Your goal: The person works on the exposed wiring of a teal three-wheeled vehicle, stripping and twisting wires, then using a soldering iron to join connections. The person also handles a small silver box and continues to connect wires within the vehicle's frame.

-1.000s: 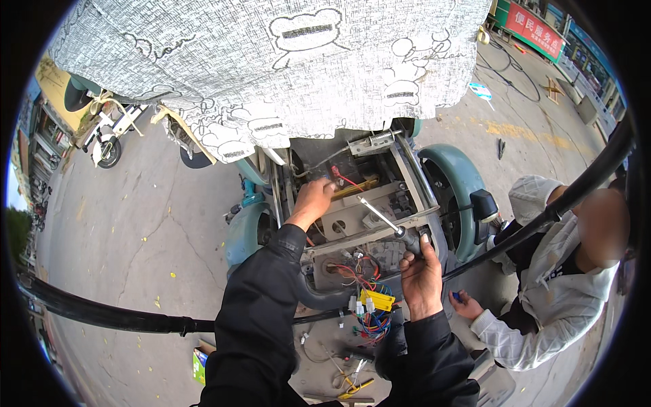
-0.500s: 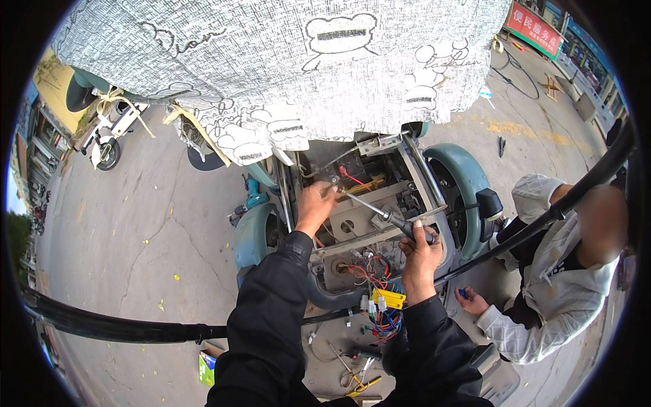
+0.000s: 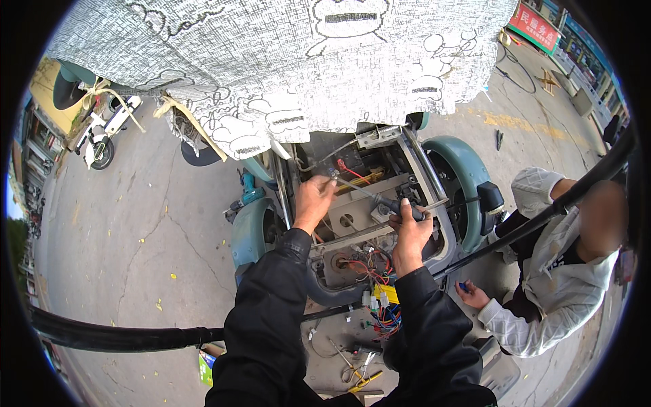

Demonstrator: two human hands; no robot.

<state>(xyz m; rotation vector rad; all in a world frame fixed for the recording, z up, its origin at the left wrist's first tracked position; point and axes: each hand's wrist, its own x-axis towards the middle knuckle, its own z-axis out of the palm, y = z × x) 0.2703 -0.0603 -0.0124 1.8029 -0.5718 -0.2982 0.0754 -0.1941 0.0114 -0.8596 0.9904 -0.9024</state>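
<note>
Over the metal frame [image 3: 352, 239], we hold the screwdriver [image 3: 387, 202], our right hand [image 3: 412, 235] clamped on its handle, while our left hand [image 3: 314, 201] is near its tip toward the frame's left side, whether pinching anything we cannot tell.

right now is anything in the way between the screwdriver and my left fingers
Nothing visible is: the screwdriver reaches from the right hand, over the vehicle frame, to the fingers of the left hand. Whether its tip touches them is too small to tell.

Metal screwdriver shaft [image 3: 357, 188] — handle [image 3: 388, 202] perhaps matt plastic — glossy fender [image 3: 469, 157]
</note>
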